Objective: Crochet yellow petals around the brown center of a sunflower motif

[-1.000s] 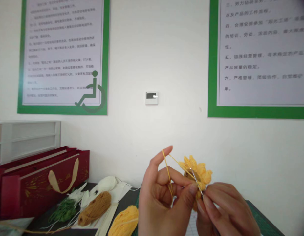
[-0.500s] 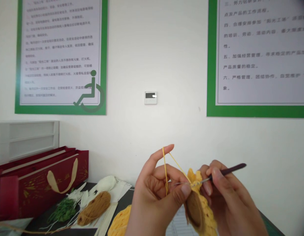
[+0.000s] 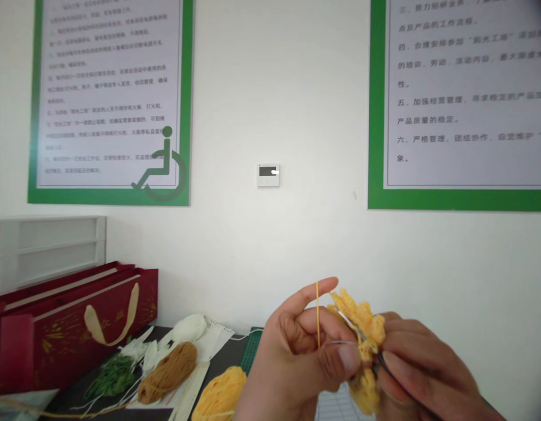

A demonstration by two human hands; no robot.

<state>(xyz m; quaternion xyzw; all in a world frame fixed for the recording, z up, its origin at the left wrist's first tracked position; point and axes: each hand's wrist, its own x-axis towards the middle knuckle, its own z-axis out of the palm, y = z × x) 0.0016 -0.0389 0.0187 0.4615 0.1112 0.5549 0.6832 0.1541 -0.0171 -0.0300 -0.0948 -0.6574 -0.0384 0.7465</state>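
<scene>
A yellow crocheted piece (image 3: 364, 327) with petal-like bumps is pinched between the thumb and fingers of my left hand (image 3: 305, 345). Yellow yarn (image 3: 318, 316) loops over my raised left index finger. My right hand (image 3: 423, 362) grips the dark handle of a crochet hook (image 3: 347, 318), whose metal shaft lies across the upper part of the piece. Right-hand fingers also touch the crochet's right side. Part of the handle is hidden by that hand.
At the left are red gift bags (image 3: 77, 327) and a white rack (image 3: 55, 240). Green yarn (image 3: 110, 374), brown yarn (image 3: 167, 371) and a yellow yarn ball (image 3: 220, 394) lie on the dark table. A green mat (image 3: 252, 349) is partly behind my left hand.
My left hand and the crocheted piece have moved right. The piece has turned, showing more petals and hiding its brown centre. The hook now points up and left, its handle lower.
</scene>
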